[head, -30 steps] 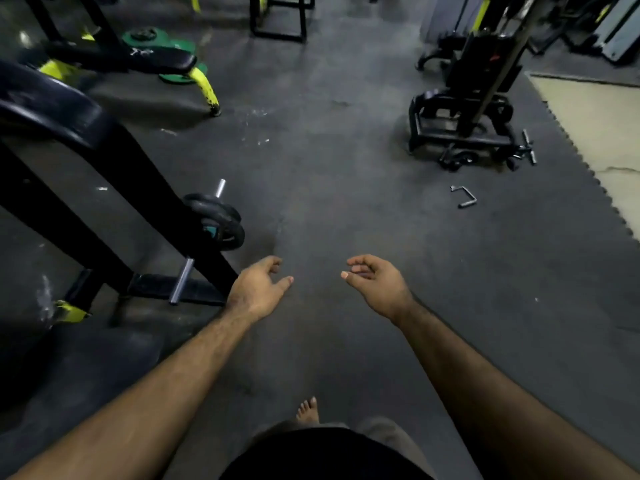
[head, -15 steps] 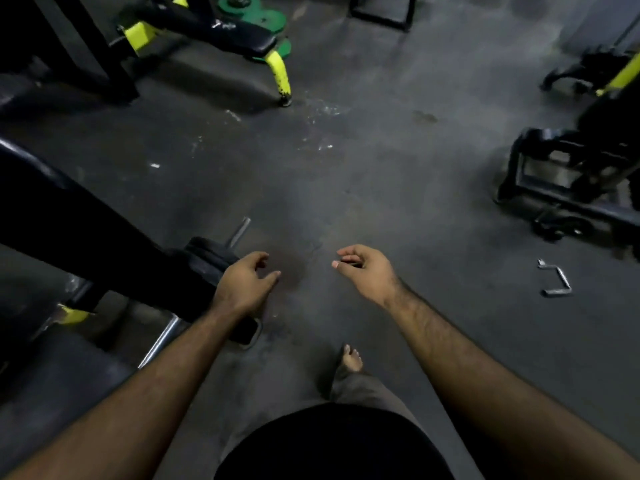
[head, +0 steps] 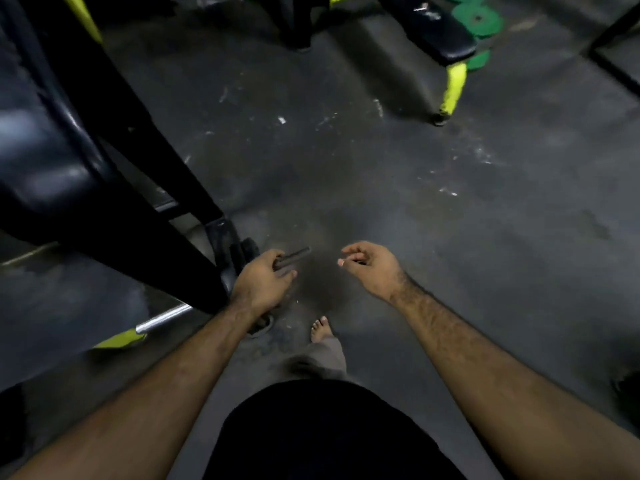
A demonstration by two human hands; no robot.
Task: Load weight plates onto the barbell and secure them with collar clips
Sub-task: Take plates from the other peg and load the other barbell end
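The barbell (head: 162, 315) lies low on the floor at the left, its shiny shaft passing behind a black frame leg. Black weight plates (head: 239, 261) sit on its sleeve, mostly hidden by that leg and my hand. The dark sleeve end (head: 296, 255) sticks out to the right. My left hand (head: 259, 282) is closed around the sleeve just outside the plates. My right hand (head: 370, 266) hovers to the right of the sleeve end, fingers loosely curled and holding nothing. No collar clip is visible.
A black bench frame (head: 114, 174) with a padded seat fills the left side. Another bench with yellow legs (head: 453, 88) stands at the back right, green plates (head: 479, 19) on the floor behind it. My bare foot (head: 320, 329) is just below my hands.
The view has swung left and down toward the barbell end. My left hand went from beside the plates to gripping the sleeve. My right hand stayed empty beside it.
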